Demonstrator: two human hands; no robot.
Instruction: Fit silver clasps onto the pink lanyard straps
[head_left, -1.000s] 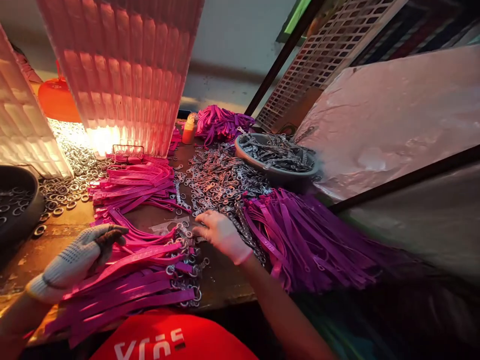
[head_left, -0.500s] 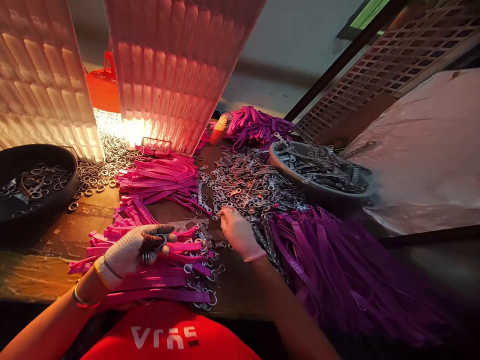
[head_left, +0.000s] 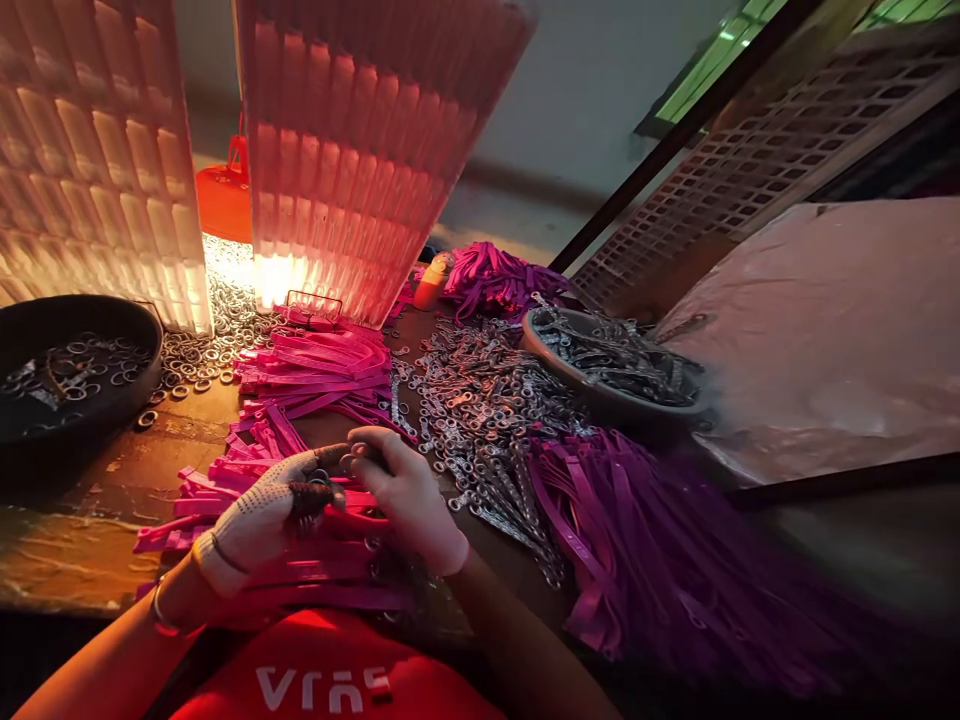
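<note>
Two gloved hands: held close together above the near edge of the worn brown wooden workbench (head_left: 90, 530), fingertips meeting or nearly so.
Small dark metal rings (head_left: 319, 476): carried at the left hand's fingers, just left of the right fingertips; the left is judged the nearer hand.
Left hand (head_left: 259, 510): fingers curled round the rings, not spread; covered by a white dotted knit glove, darkly stained at the fingertips.
Right hand (head_left: 409, 495): fingers bent toward the left fingertips; whether a piece is pinched there cannot be told.
Flat pink straps (head_left: 300, 572): laid beneath both hands, long axis running left to right, roughly along the near edge; right ends partly covered by the right hand.
Silvery elongated metal clips (head_left: 480, 385): heaped beyond and right of the right hand, farther from the near edge.
Long purple straps (head_left: 637, 540): fanned out right of the right hand.
Round black basin (head_left: 159, 350): set toward the left, loose rings contained.
</note>
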